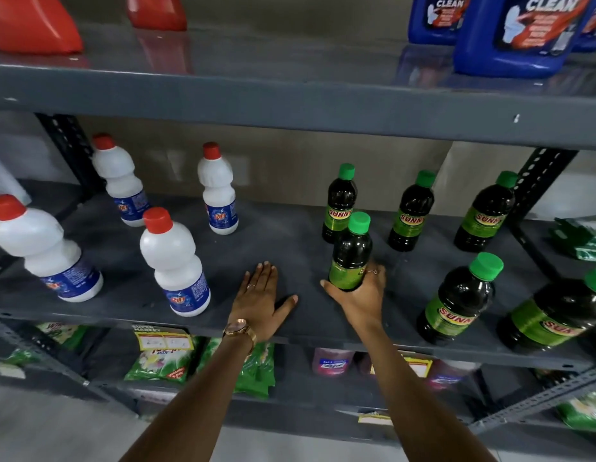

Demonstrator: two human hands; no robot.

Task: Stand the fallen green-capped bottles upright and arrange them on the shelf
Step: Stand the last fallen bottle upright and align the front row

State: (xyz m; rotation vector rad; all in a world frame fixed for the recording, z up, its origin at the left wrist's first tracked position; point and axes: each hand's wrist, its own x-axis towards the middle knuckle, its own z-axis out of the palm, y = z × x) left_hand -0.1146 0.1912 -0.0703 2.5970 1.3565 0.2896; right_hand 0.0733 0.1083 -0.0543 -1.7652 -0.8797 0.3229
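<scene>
The right hand [360, 298] is gripping a dark plastic bottle w/ green cap & green label [351, 253] round its lower half, holding it upright near the front of the dark grey metal shelf [273, 241]; can't tell if its base is touching the shelf. The left hand [261, 300] is lying flat, fingers spread, palm down on the shelf just left of it, gripping nothing. Three matching green-capped bottles are standing at the far right: one [340, 203] directly behind the held bottle, two more [411, 211] [486, 213] further right. Two others [458, 300] [556, 315] are standing near right. Four white red-capped bottles [174, 261] are standing on the left.
</scene>
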